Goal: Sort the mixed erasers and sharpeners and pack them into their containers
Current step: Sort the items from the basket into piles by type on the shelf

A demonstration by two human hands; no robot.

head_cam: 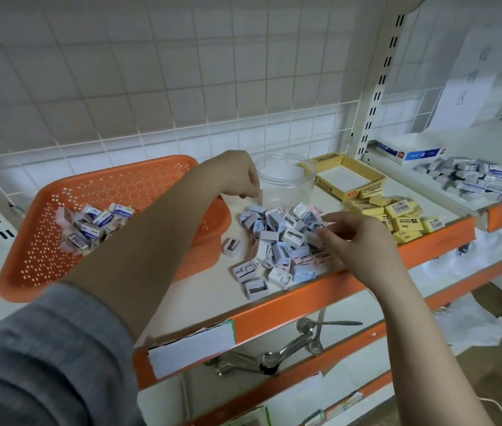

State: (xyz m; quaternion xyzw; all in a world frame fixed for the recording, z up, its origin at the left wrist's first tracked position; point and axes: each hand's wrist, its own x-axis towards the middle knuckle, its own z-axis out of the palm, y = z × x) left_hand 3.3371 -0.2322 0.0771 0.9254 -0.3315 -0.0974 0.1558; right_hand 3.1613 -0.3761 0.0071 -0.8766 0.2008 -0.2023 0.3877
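Note:
A pile of small pastel sharpeners [277, 241] lies on the white shelf. My left hand [237, 176] hovers at the pile's far edge beside a clear plastic jar [286, 176], fingers curled downward; what it holds is not visible. My right hand [351, 238] pinches a pale sharpener [312, 238] at the pile's right side. An orange perforated basket [151, 186] on the left holds several blue-and-white erasers [96, 226]. Yellow erasers [397, 216] lie heaped in front of an open yellow box [366, 182].
The adjoining shelf at right carries a heap of grey-blue erasers [474, 178] and a blue-white box [409, 152]. Metal spoons [299, 342] lie on the shelf below. A wire grid backs the shelf. The front edge is an orange rail [305, 302].

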